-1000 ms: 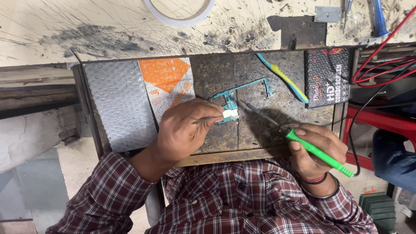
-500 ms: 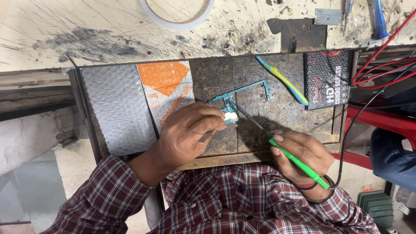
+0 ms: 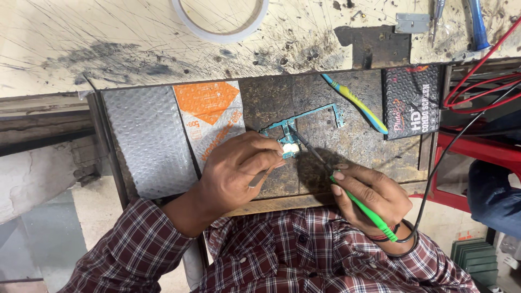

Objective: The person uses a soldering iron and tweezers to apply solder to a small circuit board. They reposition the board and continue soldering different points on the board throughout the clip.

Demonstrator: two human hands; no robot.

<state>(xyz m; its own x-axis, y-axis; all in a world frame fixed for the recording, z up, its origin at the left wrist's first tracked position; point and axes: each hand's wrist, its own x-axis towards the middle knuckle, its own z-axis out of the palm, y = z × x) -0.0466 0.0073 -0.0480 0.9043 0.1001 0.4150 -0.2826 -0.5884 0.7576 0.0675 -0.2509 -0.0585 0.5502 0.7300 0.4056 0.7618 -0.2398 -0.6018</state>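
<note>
Right hand [image 3: 374, 198] has swung the green iron [image 3: 361, 203] in; tip now on the board [image 3: 287, 142]. Left hand [image 3: 239, 171] grips tweezers [image 3: 259, 178] at the board. Soldering underway, likely.

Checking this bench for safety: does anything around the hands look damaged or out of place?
The pale wooden benchtop is heavily scratched and scorched dark near its front edge. A yellow-and-blue toothbrush lies askew beside the teal circuit board.
</note>
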